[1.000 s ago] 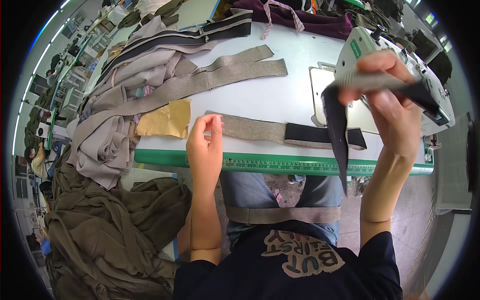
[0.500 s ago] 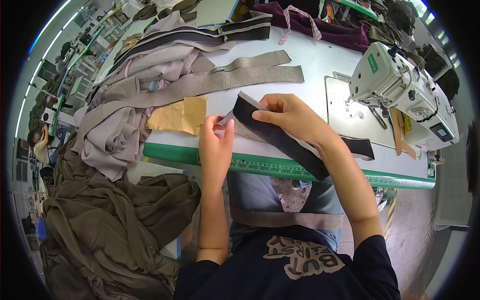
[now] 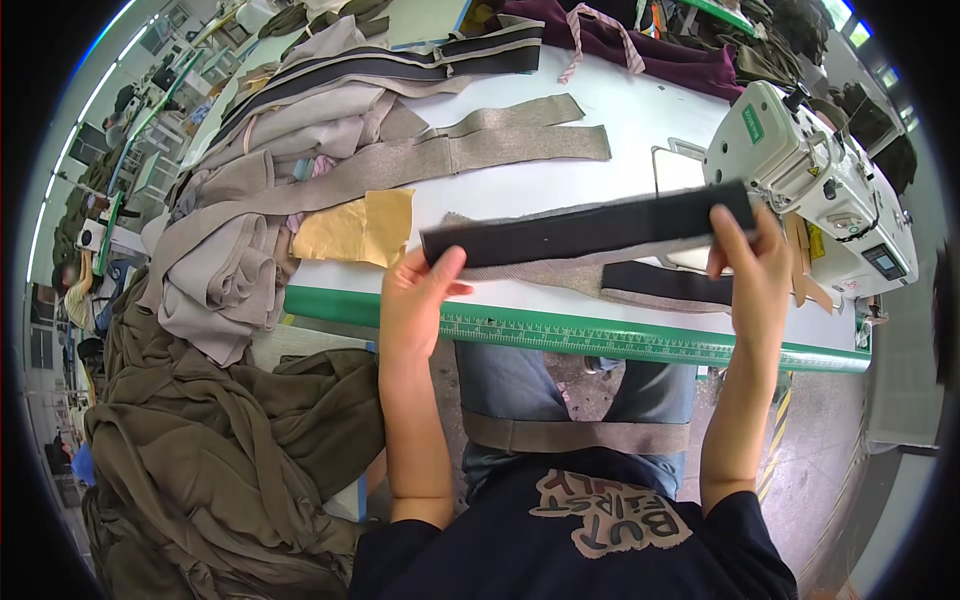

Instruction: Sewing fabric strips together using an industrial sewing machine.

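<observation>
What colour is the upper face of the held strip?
The held strip's upper face is black: head view.

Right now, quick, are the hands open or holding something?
Left hand: closed, holding the left end of the black strip.
Right hand: closed, holding the strip's right end.

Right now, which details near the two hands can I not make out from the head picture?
In the head view:
Part of the lying strip: hidden behind the held black strip.
Its right end: hidden behind the right hand.
Needle of the sewing machine: hidden, apparently by the black strip's right end.
Machine's screen: too small to read.
Dark olive cloth: cut off by the lower edge.
</observation>
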Motion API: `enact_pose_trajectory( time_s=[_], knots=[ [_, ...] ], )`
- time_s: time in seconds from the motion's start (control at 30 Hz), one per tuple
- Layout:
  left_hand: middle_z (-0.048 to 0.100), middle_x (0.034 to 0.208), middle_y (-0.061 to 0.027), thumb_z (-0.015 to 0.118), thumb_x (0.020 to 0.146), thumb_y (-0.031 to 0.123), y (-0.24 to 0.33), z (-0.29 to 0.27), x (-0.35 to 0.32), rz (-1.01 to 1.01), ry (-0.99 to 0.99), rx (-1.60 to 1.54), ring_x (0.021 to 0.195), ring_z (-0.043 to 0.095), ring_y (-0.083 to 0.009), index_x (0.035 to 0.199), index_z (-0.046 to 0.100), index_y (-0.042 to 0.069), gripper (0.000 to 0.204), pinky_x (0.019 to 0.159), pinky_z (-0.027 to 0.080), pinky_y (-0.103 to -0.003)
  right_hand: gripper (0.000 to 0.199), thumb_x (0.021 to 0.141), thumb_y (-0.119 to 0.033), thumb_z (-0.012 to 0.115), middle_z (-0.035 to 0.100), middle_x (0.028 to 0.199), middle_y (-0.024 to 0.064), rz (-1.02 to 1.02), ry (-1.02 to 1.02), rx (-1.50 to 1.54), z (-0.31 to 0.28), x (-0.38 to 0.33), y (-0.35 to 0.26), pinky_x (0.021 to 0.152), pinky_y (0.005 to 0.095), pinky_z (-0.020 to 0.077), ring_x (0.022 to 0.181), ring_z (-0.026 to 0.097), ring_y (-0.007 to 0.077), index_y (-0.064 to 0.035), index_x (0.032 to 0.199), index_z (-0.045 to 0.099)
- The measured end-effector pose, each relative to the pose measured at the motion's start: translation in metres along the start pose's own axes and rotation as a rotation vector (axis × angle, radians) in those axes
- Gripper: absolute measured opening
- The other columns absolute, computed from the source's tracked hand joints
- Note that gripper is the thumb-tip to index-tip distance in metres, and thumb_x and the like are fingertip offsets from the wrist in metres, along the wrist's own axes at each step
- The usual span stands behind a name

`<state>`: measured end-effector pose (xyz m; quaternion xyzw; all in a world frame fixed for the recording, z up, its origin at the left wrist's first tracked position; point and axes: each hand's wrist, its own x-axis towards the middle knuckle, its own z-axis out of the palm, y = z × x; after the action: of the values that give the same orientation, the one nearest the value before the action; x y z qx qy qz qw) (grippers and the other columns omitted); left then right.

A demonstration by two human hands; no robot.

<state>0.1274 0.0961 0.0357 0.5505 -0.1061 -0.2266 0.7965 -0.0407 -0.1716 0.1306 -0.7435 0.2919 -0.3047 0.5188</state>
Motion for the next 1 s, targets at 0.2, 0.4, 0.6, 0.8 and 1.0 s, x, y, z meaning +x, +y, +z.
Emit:
enact_pose_trajectory(
  time_s=[0.2,0.4,0.6,0.8,1.0],
  knots=[
    [0.069,0.087,-0.0067,0.079,0.089,0.029,-0.002,0.019,0.031,0.192,0.310,0.913,0.077,0.064,-0.0209,0.093,0.069,0.001,0.031,0.068,0.050,-0.035,0.034,0.093,-0.024,0.076,0.053,0.062,-0.0004,0.075,-0.008,-0.296,0.005,-0.034,0.086,0.054,0.0244,0.0367,0.060,0.047,0.0052,-0.0037,0.076,0.054],
    [0.064,0.097,-0.0137,0.079,0.087,0.034,-0.021,0.022,0.029,0.750,0.553,1.591,0.096,0.060,-0.0344,0.090,0.066,0.002,0.035,0.084,0.049,-0.043,0.031,0.087,-0.021,0.079,0.053,0.064,0.0050,0.039,-0.076,-0.656,0.020,-0.041,0.067,0.056,0.0320,0.0414,0.059,0.049,0.0149,-0.0023,0.080,0.055],
    [0.063,0.101,-0.0147,0.079,0.086,0.034,-0.014,0.022,0.017,0.455,0.440,1.729,0.096,0.058,-0.0352,0.095,0.062,0.003,0.036,0.086,0.048,-0.043,0.025,0.081,-0.022,0.082,0.062,0.085,0.0060,-0.198,0.084,-0.677,0.003,-0.049,0.064,0.067,0.0384,0.0496,0.077,0.062,0.0252,-0.0054,0.090,0.065],
    [0.063,0.085,-0.0090,0.078,0.090,0.029,-0.004,0.017,0.037,0.264,0.391,1.156,0.075,0.059,-0.0276,0.095,0.058,0.002,0.033,0.077,0.050,-0.039,0.021,0.082,-0.018,0.079,0.063,0.098,0.0058,-0.273,-0.064,-0.755,-0.003,-0.064,0.078,0.074,0.0394,0.0515,0.090,0.065,0.0260,-0.0083,0.098,0.068],
    [0.067,0.096,-0.0083,0.069,0.099,0.018,0.079,0.074,0.084,0.875,0.527,0.301,0.079,0.059,-0.0091,0.098,0.053,0.000,0.025,0.071,0.047,-0.022,0.024,0.085,-0.017,0.075,0.063,0.105,0.0103,-0.520,-0.176,-0.574,0.063,-0.051,0.074,0.079,0.0397,0.0531,0.094,0.065,0.0312,-0.0077,0.106,0.067]
  ],
)
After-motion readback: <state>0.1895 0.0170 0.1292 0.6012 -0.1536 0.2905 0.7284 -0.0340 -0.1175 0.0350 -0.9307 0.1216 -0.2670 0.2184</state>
